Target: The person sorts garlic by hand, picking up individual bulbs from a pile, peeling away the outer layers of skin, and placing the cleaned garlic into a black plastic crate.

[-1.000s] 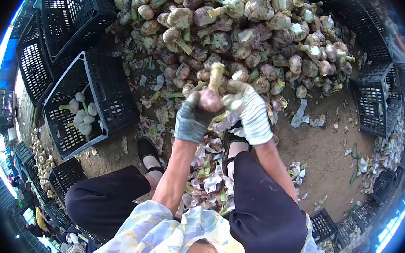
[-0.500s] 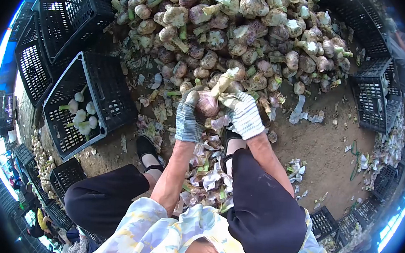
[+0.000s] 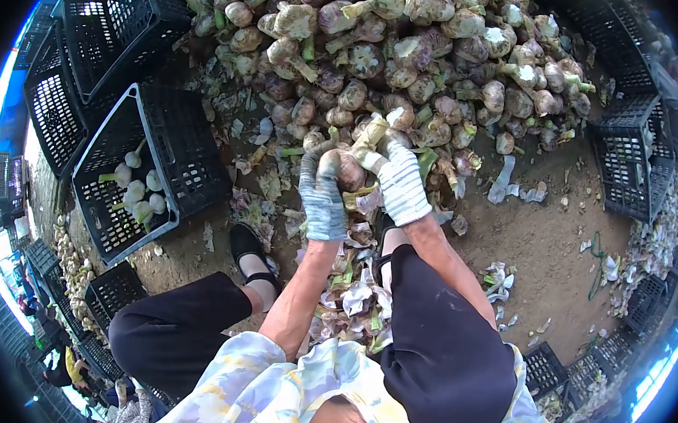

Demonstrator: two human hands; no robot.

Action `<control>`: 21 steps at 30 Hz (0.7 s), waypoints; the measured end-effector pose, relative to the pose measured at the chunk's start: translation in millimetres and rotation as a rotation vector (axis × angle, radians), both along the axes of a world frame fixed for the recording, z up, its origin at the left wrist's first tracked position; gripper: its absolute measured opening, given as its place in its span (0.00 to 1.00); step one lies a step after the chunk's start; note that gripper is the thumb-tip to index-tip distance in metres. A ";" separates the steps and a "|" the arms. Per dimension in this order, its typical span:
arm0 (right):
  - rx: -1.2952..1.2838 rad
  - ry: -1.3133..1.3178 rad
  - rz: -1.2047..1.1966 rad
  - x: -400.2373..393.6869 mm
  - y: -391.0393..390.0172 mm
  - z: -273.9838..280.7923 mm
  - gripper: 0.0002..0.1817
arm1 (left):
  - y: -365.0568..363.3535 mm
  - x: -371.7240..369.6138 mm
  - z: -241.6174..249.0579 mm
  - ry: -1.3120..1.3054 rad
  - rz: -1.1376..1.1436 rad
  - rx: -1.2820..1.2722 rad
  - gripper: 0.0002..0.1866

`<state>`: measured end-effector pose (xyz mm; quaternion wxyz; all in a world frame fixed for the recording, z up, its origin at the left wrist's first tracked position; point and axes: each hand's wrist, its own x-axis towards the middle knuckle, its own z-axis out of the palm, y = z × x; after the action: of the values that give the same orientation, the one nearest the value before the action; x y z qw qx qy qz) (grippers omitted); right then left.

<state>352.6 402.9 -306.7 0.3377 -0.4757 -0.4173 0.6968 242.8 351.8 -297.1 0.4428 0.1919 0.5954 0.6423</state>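
Observation:
A purplish garlic bulb (image 3: 350, 173) with a thick pale stem pointing up is held between my two gloved hands, in front of the garlic pile (image 3: 413, 52). My left hand (image 3: 323, 187), in a grey striped glove, is closed round the bulb's left side. My right hand (image 3: 395, 178), in a white striped glove, closes on the right side of the bulb and stem. The fingertips are partly hidden against the bulb. Loose peeled skins (image 3: 356, 299) lie below the hands, between the legs.
A black crate (image 3: 193, 154) at the left holds several white bulbs (image 3: 136, 193). More black crates (image 3: 116, 27) stand behind it, and others (image 3: 630, 157) at the right. Skins (image 3: 497, 281) are scattered on the dirt floor. People (image 3: 132, 409) show at the lower left.
My left hand has shifted right and turned inward round the bulb. My right hand has moved slightly left, and the stem's top sits a little lower.

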 end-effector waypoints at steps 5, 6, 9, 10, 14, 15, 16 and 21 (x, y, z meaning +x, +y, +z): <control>0.029 0.065 -0.114 6.2 -1.8 -10.0 0.20 | 5.6 -11.8 -15.4 -0.698 0.053 -0.118 0.12; 0.080 0.023 -0.094 7.1 -1.7 -9.9 0.19 | 6.5 -13.4 -2.5 -0.703 -0.002 -0.185 0.15; 0.167 -0.060 -0.040 6.2 -5.3 -11.8 0.17 | 10.8 -19.6 12.1 -0.644 -0.047 -0.322 0.22; 0.206 -0.104 -0.005 6.1 -6.5 -12.3 0.16 | 14.4 -21.9 17.5 -0.734 -0.015 -0.383 0.24; 0.702 -0.356 0.000 1.5 -7.3 -20.9 0.15 | 8.4 -47.9 -11.6 -1.058 -0.266 -0.355 0.29; 0.825 -0.425 -0.017 0.8 -6.2 -24.3 0.16 | 5.3 -57.1 -34.1 -1.314 -0.509 -0.186 0.31; 0.435 -0.263 0.008 1.8 -6.2 -14.7 0.17 | 10.0 -65.9 -61.2 -1.293 -0.602 -0.200 0.34; 0.075 0.128 0.184 17.9 -2.1 15.0 0.20 | 19.0 -29.7 -7.6 -0.811 -0.146 -0.443 0.37</control>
<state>370.6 400.8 -291.7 0.3156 -0.3768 -0.4624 0.7379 213.1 370.8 -304.7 0.7141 -0.1327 0.4820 0.4901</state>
